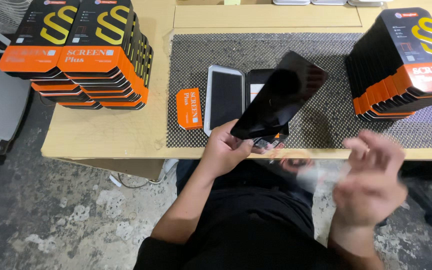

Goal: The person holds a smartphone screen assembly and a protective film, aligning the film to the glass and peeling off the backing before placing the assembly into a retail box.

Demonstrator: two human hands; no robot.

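My left hand [226,149] grips the near end of a glossy black glass sheet [280,95], held tilted above the table edge. Small packets are tucked under the same fingers [265,143]. My right hand [371,182] is blurred, off the table to the right, fingers apart; a thin clear film [321,172] seems to trail from it, but I cannot tell if it is held. On the dotted black mat [306,47] lies an open white-rimmed tray [224,98] next to a black box half [258,80]. An orange and white sleeve end [189,108] lies left of the tray.
Two leaning stacks of black and orange flat boxes [88,55] stand at the table's left. Another fanned stack [401,65] stands at the right on the mat. The wooden table's [101,132] front edge runs just past my hands, with stained concrete floor [66,210] below.
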